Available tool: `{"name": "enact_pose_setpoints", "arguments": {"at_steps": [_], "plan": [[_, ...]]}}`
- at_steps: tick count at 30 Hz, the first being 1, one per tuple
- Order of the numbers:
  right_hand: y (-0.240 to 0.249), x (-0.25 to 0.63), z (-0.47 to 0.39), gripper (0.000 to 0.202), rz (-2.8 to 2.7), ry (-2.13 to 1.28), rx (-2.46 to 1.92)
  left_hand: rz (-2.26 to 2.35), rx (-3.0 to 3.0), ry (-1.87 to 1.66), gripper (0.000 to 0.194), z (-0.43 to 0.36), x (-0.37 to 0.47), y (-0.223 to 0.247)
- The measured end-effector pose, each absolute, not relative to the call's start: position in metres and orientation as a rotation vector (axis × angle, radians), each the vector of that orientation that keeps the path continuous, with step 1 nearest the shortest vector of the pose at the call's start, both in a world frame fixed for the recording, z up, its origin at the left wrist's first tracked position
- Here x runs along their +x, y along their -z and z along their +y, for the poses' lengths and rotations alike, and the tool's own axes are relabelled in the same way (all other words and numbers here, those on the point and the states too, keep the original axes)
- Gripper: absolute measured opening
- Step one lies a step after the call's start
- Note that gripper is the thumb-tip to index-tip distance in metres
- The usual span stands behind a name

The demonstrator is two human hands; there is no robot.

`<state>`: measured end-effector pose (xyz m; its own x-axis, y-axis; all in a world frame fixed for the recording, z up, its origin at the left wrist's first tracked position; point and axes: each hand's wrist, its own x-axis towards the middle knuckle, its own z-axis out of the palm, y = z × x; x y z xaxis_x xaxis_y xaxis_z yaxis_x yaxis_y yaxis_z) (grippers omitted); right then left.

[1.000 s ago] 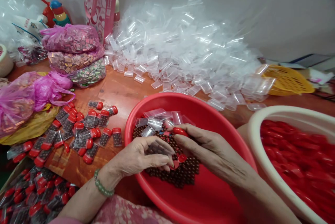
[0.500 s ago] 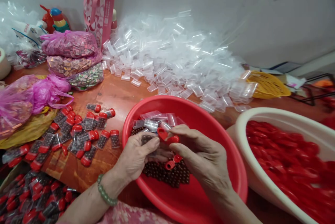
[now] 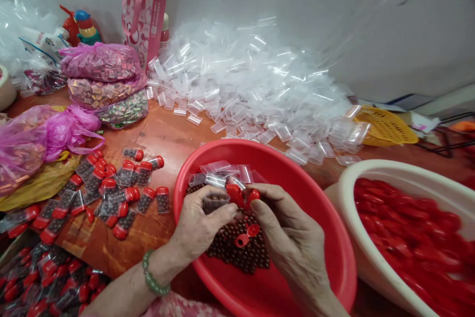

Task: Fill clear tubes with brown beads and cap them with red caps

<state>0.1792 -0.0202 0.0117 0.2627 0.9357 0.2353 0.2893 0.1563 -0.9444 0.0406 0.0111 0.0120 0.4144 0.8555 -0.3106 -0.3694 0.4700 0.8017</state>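
Note:
My left hand (image 3: pixel 198 218), with a green bead bracelet on its wrist, holds a small clear container (image 3: pixel 215 200) with brown balls inside. My right hand (image 3: pixel 293 238) pinches a red cap (image 3: pixel 253 195) beside it. Another red piece (image 3: pixel 234 192) touches the fingers between both hands. Both hands are over a red basin (image 3: pixel 315 198). Under them lie many dark brown balls (image 3: pixel 237 252), with an open red cap (image 3: pixel 242 240) on top. Several empty clear containers (image 3: pixel 216 180) rest at the basin's far side.
A white basin (image 3: pixel 347 183) of red caps stands at the right. Clear containers (image 3: pixel 241 79) are heaped along the wall near a yellow basket (image 3: pixel 386 126). Filled red-capped containers (image 3: pixel 126 173) and pink bags (image 3: pixel 102 62) lie at the left.
My left hand has tilted the clear container so its open top shows. The red pieces at my right fingers have turned, and the view has shifted slightly.

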Motion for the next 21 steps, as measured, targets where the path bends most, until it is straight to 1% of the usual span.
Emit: {"name": "enact_pose_setpoints", "arguments": {"at_steps": [5, 9, 12, 17, 21], "plan": [[-0.0041, 0.1865, -0.0203, 0.017, -1.288, -0.755, -1.432, 0.908, 0.844, -0.891, 0.021, 0.0128, 0.0426, -0.0154], [-0.0024, 0.1868, -0.0214, 0.021, -1.249, -0.833, -1.459, 0.891, 0.865, -0.921, 0.016, 0.0133, 0.0441, -0.0139], [-0.0055, 0.1838, -0.0223, 0.024, -1.249, -0.822, -1.454, 0.896, 0.886, -0.948, 0.014, 0.0126, 0.0437, -0.0125], [-0.0088, 0.1820, -0.0245, 0.021, -1.149, -0.887, -1.455, 0.918, 0.915, -0.980, 0.010, 0.0103, 0.0434, -0.0110], [-0.0065, 0.1855, -0.0266, 0.024, -1.161, -0.890, -1.507, 0.875, 0.904, -0.982, 0.008, 0.0086, 0.0442, -0.0095]]}}
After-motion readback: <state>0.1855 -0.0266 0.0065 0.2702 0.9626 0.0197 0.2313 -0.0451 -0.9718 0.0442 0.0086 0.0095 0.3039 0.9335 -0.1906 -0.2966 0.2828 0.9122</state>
